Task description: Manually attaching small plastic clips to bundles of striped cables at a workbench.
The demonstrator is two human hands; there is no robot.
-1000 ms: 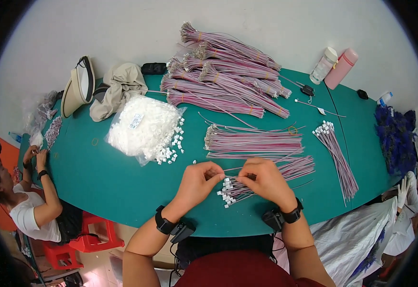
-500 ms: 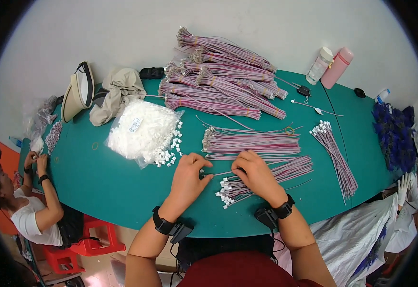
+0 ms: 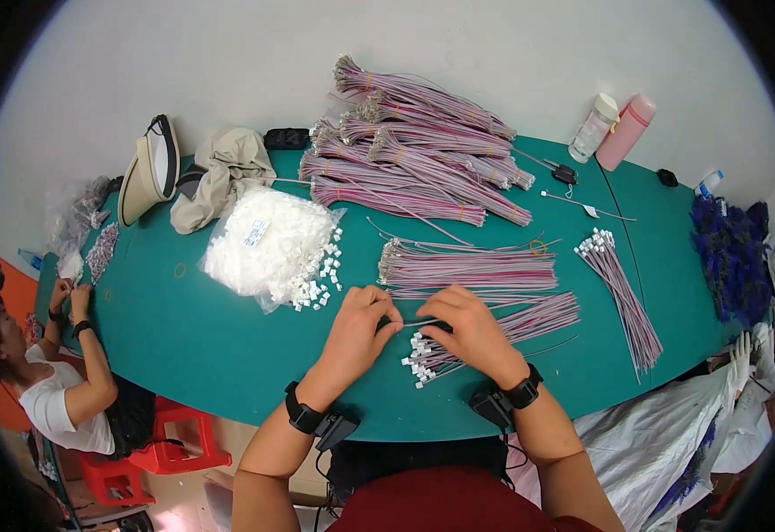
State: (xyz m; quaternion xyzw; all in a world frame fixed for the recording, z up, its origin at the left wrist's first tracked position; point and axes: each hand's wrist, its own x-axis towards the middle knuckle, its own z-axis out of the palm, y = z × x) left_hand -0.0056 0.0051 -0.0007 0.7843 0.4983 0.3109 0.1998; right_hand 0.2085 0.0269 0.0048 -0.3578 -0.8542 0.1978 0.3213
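My left hand [image 3: 359,330] is closed in a pinch at one end of a thin cable [image 3: 411,323]; whatever sits at that end is hidden by the fingers. My right hand [image 3: 469,330] curls its thumb and fingers around the same cable a short way to the right. Just below my right hand lies a loose bundle of pinkish-grey cables with white connectors [image 3: 419,358]. Beyond both hands rests another bundle of cables [image 3: 467,266], with small metallic ends at its left.
A clear bag of white connectors [image 3: 268,244] lies left, some spilled. Tied cable bundles [image 3: 414,164] are piled behind; another bundle [image 3: 619,301] lies right. Two bottles [image 3: 627,133] stand at the back right. A person [image 3: 64,381] works at the far left.
My right hand has moved left along the cable, closer to my left hand, its fingers less tightly curled. My left hand has shifted slightly right.
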